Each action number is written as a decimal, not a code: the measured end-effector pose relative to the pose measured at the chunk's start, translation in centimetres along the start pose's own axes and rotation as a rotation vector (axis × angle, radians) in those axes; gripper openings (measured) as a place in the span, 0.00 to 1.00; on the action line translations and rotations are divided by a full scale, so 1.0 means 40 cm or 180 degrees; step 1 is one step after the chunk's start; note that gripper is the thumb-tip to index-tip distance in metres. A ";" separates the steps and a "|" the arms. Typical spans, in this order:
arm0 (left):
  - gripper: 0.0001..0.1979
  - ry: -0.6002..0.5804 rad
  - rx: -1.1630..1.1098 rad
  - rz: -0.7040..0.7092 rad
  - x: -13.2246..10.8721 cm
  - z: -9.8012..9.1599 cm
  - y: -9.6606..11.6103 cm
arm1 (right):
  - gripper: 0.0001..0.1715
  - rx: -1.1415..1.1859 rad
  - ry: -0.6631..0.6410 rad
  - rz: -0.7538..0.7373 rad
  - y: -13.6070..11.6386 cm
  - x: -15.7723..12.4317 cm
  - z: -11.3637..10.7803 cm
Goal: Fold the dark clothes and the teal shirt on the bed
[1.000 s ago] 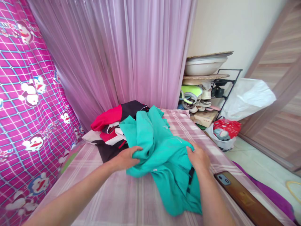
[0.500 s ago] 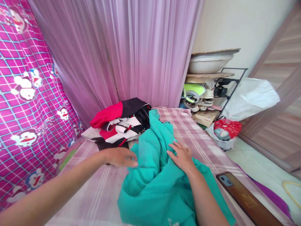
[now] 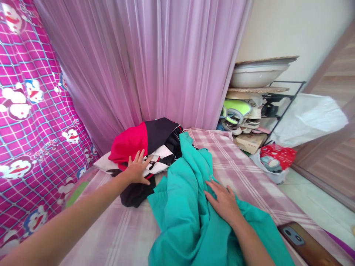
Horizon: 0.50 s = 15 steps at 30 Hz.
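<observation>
A teal garment lies crumpled across the pink plaid bed sheet. My right hand rests flat on it, fingers stretched out. My left hand lies with spread fingers on a pile of red, black and white clothes at the far end of the bed, touching the white and red cloth. Neither hand grips anything.
A phone lies on the bed at the lower right. Pink curtains hang behind the bed, a cartoon-print cloth on the left. A black rack with shoes and a basin stands right, with bags on the floor.
My left hand let go of the teal garment and moved up onto the clothes pile. My right hand opened flat on the teal garment, which slid nearer to me.
</observation>
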<state>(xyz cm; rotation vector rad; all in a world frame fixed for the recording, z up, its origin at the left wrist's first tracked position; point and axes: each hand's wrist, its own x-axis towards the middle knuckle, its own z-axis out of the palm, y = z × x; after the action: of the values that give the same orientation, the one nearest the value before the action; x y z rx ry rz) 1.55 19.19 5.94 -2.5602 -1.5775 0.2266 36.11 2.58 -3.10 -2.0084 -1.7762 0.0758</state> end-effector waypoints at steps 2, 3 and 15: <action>0.65 0.0134 0.0092 -0.0049 0.014 0.024 -0.009 | 0.26 -0.0067 -0.0018 -0.0011 -0.004 -0.002 -0.003; 0.63 0.0186 0.0116 -0.0086 0.026 0.030 -0.016 | 0.26 -0.0095 -0.0038 -0.0007 -0.007 -0.002 -0.005; 0.40 0.0700 -0.0095 -0.0780 0.234 0.034 -0.089 | 0.26 -0.0273 0.0094 -0.0172 0.010 -0.019 0.014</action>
<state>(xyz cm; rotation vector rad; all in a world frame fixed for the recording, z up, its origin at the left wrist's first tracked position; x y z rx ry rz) 2.31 29.19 4.69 -2.2882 -1.7942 -0.1003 36.17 2.02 -3.96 -2.0083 -1.8426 -0.0474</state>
